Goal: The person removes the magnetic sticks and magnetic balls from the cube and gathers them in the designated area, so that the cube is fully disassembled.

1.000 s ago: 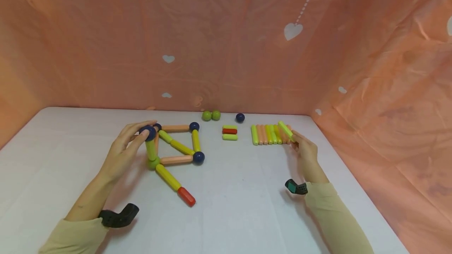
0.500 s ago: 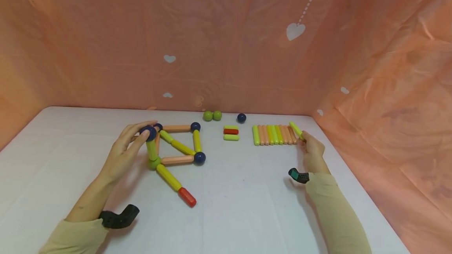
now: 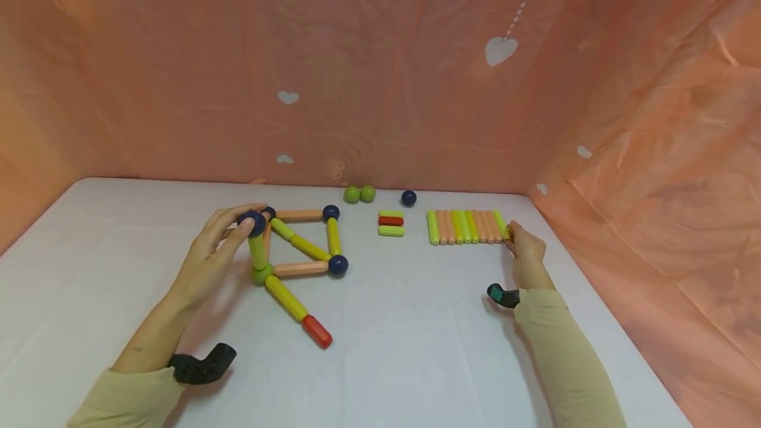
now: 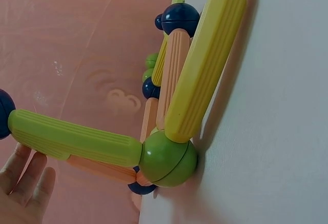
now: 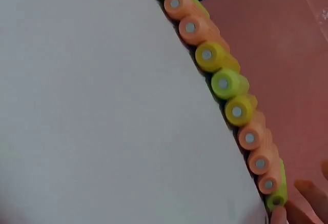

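My left hand (image 3: 208, 259) holds a dark blue ball (image 3: 252, 223) between thumb and fingers. The ball tops an upright lime magnetic rod (image 3: 258, 253), whose foot meets a green ball (image 3: 262, 274) on the table. From there a peach rod (image 3: 300, 269) runs to another blue ball (image 3: 338, 265), part of a square frame with a diagonal. A yellow rod (image 3: 287, 298) with a red rod (image 3: 317, 331) at its end points toward me. My right hand (image 3: 527, 246) pinches the near end of a lime rod (image 3: 500, 222), lying at the right end of a row of rods (image 3: 464, 226).
Two green balls (image 3: 359, 194) and a loose blue ball (image 3: 408, 198) sit near the back edge. Short lime and red rods (image 3: 390, 221) lie stacked flat in the middle. An orange cloth (image 3: 380, 84) hangs behind the white table (image 3: 404, 349).
My right hand has moved right and lowered the lime rod from above the row to its right end. The left hand keeps its hold on the blue ball.
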The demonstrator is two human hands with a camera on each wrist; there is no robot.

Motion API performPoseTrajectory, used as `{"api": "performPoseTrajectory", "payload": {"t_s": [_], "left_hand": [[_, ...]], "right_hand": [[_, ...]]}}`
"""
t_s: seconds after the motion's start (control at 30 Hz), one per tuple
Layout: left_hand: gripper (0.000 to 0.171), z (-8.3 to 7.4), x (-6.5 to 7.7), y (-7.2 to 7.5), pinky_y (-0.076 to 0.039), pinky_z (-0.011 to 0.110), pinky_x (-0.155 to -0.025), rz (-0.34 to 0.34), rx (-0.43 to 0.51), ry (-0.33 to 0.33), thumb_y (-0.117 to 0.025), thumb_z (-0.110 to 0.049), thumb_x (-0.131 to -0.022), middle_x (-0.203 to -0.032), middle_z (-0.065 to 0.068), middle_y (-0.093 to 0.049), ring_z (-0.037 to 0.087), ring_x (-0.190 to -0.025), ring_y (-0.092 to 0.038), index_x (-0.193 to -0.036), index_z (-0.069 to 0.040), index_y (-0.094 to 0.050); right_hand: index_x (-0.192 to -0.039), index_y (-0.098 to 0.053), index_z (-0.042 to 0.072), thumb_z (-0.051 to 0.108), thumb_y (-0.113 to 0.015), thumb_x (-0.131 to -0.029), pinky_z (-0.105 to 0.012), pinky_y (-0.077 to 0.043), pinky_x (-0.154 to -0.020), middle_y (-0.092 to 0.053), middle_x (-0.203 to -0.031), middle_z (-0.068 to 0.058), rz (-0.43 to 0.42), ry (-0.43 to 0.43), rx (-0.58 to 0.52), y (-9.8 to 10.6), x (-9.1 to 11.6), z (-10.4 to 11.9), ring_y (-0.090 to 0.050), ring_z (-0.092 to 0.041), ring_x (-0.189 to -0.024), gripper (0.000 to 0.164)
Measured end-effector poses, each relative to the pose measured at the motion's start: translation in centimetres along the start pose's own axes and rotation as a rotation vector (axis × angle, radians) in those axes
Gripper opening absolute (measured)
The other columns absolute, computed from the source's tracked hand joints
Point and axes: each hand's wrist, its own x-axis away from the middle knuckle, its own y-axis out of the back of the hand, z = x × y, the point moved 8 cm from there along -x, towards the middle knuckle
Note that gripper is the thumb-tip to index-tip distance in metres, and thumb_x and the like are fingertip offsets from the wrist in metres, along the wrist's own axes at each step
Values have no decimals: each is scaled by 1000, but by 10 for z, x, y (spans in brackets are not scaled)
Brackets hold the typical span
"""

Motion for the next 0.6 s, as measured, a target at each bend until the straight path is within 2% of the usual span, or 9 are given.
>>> {"api": "performPoseTrajectory", "payload": {"t_s": [0.1, 0.17, 0.23, 0.3, 0.37, 0.5, 0.6], "left_hand": [[36, 0, 0, 0, -31, 39, -90, 0, 0, -2, -41, -24, -104, -126, -1, -46, 1, -116, -38, -135, -11, -53], [36, 0, 0, 0, -31, 40, -90, 0, 2, 0, -41, -24, -104, -126, -1, -46, 1, -116, -38, -135, -9, -52], [37, 0, 0, 0, -31, 38, -90, -1, -2, -1, -41, -24, -104, -127, 1, -46, 1, -116, -37, -134, -8, -52], [37, -1, -1, 0, -31, 36, -91, 0, -8, -2, -40, -25, -104, -128, 2, -46, 0, -117, -37, -134, -6, -52], [38, -1, -1, 0, -31, 37, -92, 2, -8, -2, -40, -25, -104, -128, 4, -46, 0, -117, -37, -134, -6, -52], [37, -2, -1, -1, -31, 44, -92, 8, -1, 1, -40, -25, -104, -129, 7, -45, 3, -115, -38, -135, -8, -52], [37, -2, -1, -1, -31, 44, -92, 10, 2, 2, -39, -25, -104, -129, 7, -45, 5, -114, -38, -136, -10, -51]], "right_hand": [[-127, -61, 5, 30, -57, -92, -11, -40, -61, -57, -90, 5, 9, 121, 121, -3, 10, 9, -48, 3, -64, 43], [-127, -60, 1, 28, -54, -93, -11, -40, -59, -62, -101, -4, 28, 218, 187, -8, 22, 17, -47, 1, -65, 44], [-128, -59, 0, 27, -52, -95, -11, -41, -60, -59, -120, -11, 81, 283, 207, -17, 36, 22, -47, -1, -74, 43], [-131, -55, 0, 27, -51, -96, -12, -43, -66, -52, -134, -14, 155, 303, 192, -28, 50, 25, -47, -5, -84, 45], [-133, -53, -1, 28, -53, -96, -14, -44, -72, -48, -137, -14, 222, 299, 172, -39, 64, 25, -46, -9, -91, 47], [-131, -52, -5, 24, -54, -96, -22, -48, -85, -50, -133, -14, 350, 315, 144, -63, 92, 25, -51, -14, -102, 45], [-129, -54, -4, 23, -55, -96, -29, -48, -93, -55, -128, -12, 445, 338, 161, -82, 112, 23, -53, -15, -107, 42]]}}
